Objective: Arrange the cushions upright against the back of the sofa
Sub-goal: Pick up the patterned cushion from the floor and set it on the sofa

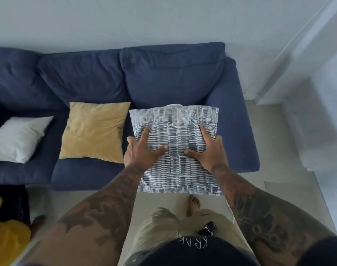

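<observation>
Head view. Both hands gripped a square cushion with a grey-and-white dashed woven print (176, 148), held over the front edge of the right seat of a dark navy fabric sofa (163, 81). Left hand (142, 150) clasped the cushion's left side, index finger stretched up the front face, thumb pressed across it, other fingers wrapped behind the edge. Right hand (208, 148) mirrored it on the right side, thumb pointing inward, fingers curled round the edge. Cushion tilted, top edge toward the sofa back, bottom edge hanging past the seat front over the pale floor (279, 169).

Left of the left hand, just beside the held cushion: a mustard-yellow square velvet cushion (95, 131) lying flat on the seat. Farther left, well apart: a white square cushion (20, 139), also lying flat.
</observation>
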A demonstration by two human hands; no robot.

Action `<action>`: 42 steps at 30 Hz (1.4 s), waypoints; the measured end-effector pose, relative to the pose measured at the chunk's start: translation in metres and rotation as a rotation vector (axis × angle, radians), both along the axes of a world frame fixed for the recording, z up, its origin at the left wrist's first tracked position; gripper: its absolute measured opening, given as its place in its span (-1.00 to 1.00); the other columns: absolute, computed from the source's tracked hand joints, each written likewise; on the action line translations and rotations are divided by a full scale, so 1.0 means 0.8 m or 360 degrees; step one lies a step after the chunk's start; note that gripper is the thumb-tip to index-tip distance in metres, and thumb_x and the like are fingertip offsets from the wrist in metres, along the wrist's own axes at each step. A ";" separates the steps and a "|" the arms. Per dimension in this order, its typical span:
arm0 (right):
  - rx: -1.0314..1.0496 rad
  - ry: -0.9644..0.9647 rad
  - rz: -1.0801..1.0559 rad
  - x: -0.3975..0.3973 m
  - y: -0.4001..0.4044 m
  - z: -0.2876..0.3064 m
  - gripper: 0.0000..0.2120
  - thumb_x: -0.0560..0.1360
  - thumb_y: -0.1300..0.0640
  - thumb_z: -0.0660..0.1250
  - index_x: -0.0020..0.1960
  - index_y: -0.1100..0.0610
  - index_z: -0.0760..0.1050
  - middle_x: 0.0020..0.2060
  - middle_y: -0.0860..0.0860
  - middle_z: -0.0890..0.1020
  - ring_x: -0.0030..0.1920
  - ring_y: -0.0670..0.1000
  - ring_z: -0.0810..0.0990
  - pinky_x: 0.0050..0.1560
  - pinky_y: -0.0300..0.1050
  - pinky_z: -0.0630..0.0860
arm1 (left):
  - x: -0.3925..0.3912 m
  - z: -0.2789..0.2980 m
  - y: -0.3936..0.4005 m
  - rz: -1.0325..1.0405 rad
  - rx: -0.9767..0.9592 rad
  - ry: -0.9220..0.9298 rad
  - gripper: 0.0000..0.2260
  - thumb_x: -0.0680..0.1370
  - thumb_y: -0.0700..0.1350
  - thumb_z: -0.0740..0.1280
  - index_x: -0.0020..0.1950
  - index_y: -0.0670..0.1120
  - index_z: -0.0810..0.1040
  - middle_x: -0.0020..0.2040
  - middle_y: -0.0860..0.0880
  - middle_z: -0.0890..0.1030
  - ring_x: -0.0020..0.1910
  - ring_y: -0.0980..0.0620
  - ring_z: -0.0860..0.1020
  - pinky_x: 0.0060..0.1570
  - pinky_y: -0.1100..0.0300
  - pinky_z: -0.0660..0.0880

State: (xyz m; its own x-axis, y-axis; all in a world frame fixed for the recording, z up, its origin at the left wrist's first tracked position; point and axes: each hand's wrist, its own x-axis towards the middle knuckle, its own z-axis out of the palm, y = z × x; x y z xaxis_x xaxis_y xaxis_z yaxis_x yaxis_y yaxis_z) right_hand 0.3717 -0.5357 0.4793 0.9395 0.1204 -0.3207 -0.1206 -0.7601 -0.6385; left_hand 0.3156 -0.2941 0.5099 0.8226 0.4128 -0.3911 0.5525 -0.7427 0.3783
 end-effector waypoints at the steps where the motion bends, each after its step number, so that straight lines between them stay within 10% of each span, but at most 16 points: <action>1: 0.0006 0.0001 0.0006 0.008 -0.001 0.002 0.18 0.23 -0.57 0.48 0.69 -0.30 0.03 0.16 0.03 0.32 0.17 0.16 0.51 0.27 0.16 0.55 | 0.008 0.003 0.000 0.0005 0.0001 -0.0002 -0.06 0.37 0.61 0.27 0.66 0.36 0.00 0.43 -0.15 0.26 0.35 -0.24 0.49 0.25 -0.10 0.49; 24: -0.0041 0.0127 -0.0047 0.188 0.147 -0.024 0.13 0.29 -0.47 0.54 0.68 -0.36 -0.02 0.24 0.03 0.32 0.18 0.12 0.52 0.23 0.14 0.59 | 0.206 -0.031 0.150 -0.0086 -0.0052 0.0083 -0.04 0.39 0.60 0.27 0.68 0.32 -0.02 0.46 -0.13 0.25 0.41 -0.22 0.44 0.22 -0.06 0.49; 42: -0.0168 0.0555 0.0033 0.267 0.155 -0.350 0.09 0.33 -0.37 0.60 0.66 -0.40 0.02 0.27 -0.02 0.28 0.30 0.13 0.51 0.36 0.06 0.53 | 0.273 -0.377 0.166 -0.0007 -0.0166 0.0408 -0.05 0.36 0.60 0.31 0.64 0.35 0.02 0.29 -0.08 0.28 0.20 -0.21 0.53 0.12 -0.08 0.56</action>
State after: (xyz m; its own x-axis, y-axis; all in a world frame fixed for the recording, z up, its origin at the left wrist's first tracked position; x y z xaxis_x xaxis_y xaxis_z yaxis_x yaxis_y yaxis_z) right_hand 0.5849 -0.4117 0.1994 0.7690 0.0876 -0.6332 -0.3012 -0.8241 -0.4798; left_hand 0.5344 -0.1611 0.2085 0.6929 0.3562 -0.6270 0.6370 -0.7098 0.3007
